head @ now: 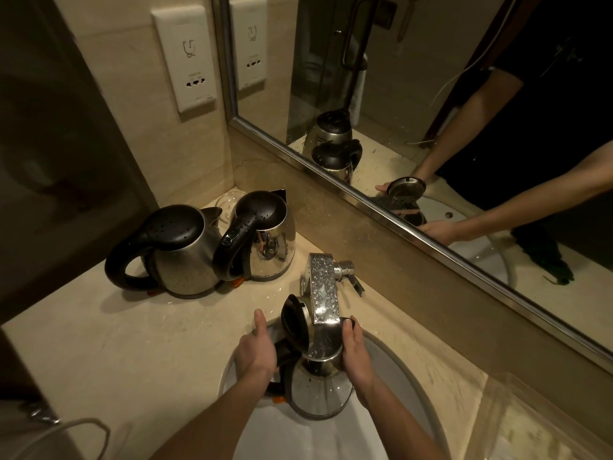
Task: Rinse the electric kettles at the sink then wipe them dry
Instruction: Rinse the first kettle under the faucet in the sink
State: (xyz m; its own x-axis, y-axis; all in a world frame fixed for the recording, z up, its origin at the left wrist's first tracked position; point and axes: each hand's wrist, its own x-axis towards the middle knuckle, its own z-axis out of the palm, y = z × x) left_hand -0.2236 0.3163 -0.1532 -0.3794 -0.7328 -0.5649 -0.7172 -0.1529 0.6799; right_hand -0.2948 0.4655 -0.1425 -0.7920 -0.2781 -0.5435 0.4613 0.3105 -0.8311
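In the lower centre of the frame a stainless steel electric kettle with a black handle (316,390) is held over the white oval sink basin (391,366), its black hinged lid (293,322) flipped open and its mouth right under the wet chrome faucet spout (323,293). The left hand (257,351) is wrapped around the handle side with the thumb raised; the right hand (356,351) is pressed flat against the steel wall near the rim, fingers curled around it. No running water can be made out.

The step in hand looks like filling or rinsing the inside. To do it well, I would keep the mouth centred below the spout, hold the lid clear, swirl the water and tip it out towards the basin, and keep the underside with its electrical contacts away from the stream.

Three kettles are in view directly: the held one, and two more with lids shut standing side by side on the beige stone desk (116,343) at centre left, the rounder kettle (172,250) and the shinier kettle (262,240), both beaded with droplets, which suggests they are rinsed but not yet wiped. One faucet, one basin, one white wall socket plate (185,58) at upper left. No cloth is visible.
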